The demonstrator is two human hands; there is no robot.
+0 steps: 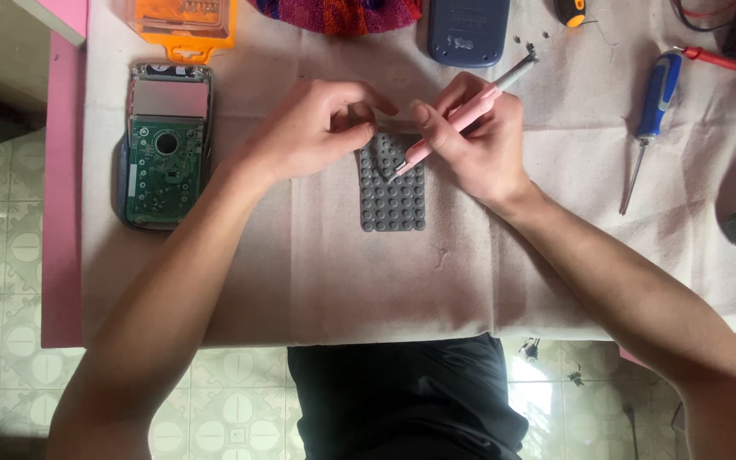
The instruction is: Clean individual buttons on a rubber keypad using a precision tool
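Note:
A grey rubber keypad mat (393, 200) with rows of round bumps lies on the white cloth in the middle of the table. My left hand (317, 128) rests at its upper left corner, fingers curled and pinching its top edge. My right hand (479, 140) grips a pink pen-shaped tool (462, 115) like a pencil, its tip touching the upper part of the mat.
An opened calculator body with a green circuit board (163, 149) lies at the left. A blue back cover (468, 32) and an orange case (182, 21) sit at the far edge. A blue-handled screwdriver (651, 111) lies at the right, with small screws (530, 41) near it.

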